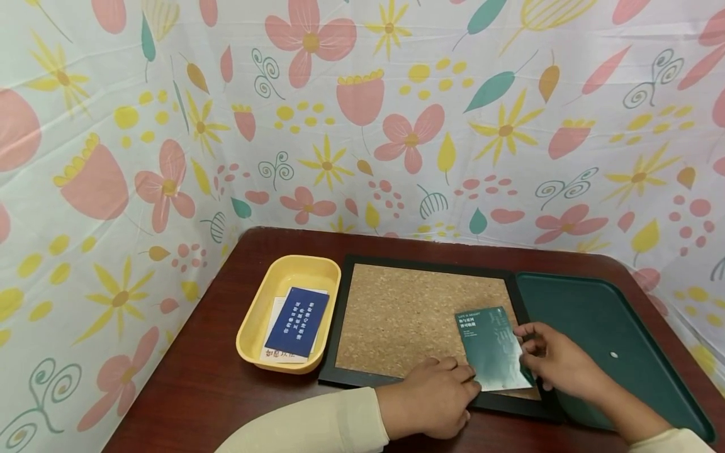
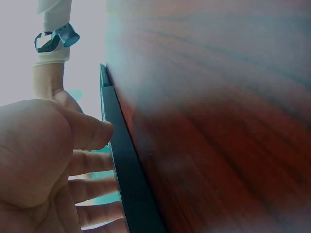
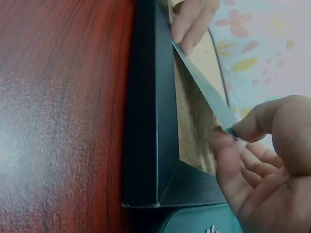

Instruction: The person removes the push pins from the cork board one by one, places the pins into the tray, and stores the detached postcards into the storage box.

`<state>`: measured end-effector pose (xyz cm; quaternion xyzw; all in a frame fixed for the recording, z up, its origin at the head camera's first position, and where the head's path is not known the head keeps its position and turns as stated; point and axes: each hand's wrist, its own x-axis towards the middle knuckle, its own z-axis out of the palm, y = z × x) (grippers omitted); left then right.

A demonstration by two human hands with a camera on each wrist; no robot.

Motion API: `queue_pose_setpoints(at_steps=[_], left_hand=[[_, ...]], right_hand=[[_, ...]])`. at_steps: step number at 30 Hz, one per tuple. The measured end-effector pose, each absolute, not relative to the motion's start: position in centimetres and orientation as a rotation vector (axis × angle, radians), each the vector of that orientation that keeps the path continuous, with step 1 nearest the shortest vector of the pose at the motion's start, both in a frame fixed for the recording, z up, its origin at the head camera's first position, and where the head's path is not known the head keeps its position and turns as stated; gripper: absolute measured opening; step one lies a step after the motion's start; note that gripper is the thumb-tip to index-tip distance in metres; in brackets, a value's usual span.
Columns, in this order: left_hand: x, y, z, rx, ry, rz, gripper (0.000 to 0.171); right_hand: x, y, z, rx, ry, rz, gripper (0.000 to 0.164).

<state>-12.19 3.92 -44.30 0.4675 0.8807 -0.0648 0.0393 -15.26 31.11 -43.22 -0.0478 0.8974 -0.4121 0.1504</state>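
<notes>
A dark green card (image 1: 491, 349) with white print lies at an angle over the right part of a black-framed cork board (image 1: 408, 314). My right hand (image 1: 557, 362) pinches its right edge between thumb and forefinger. From the right wrist, the card (image 3: 206, 90) slopes up off the cork toward that pinch. My left hand (image 1: 433, 396) rests over the board's front frame, fingertips at the card's lower left corner. In the left wrist view, the left hand's fingers (image 2: 95, 187) stretch out fairly straight over the black frame edge (image 2: 129, 170).
On the left stands a yellow tray (image 1: 255, 343) holding a blue card (image 1: 297, 322) on top of a white one. A dark green tray (image 1: 600, 314) sits against the board's right side. Behind the dark red wooden table (image 1: 187, 384) hangs a flowered cloth (image 1: 362, 126).
</notes>
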Motion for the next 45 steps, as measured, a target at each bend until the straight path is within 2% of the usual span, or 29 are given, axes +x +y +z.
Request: queue_pose_setpoints(at_steps=[14, 26, 45], left_hand=[[-13.0, 2.2, -42.8, 1.339, 2.619, 0.045, 0.046], [-14.8, -2.7, -39.9, 1.267, 2.844, 0.239, 0.042], [-15.9, -8.5, -38.9, 1.084, 3.027, 0.42, 0.041]], right_hand=[[-15.1, 31.9, -43.9, 0.018, 2.335, -1.462, 0.064], [-15.0, 31.2, -44.4, 0.046, 2.331, -1.533, 0.063], [-14.6, 30.1, -44.5, 0.049, 2.302, -1.625, 0.068]])
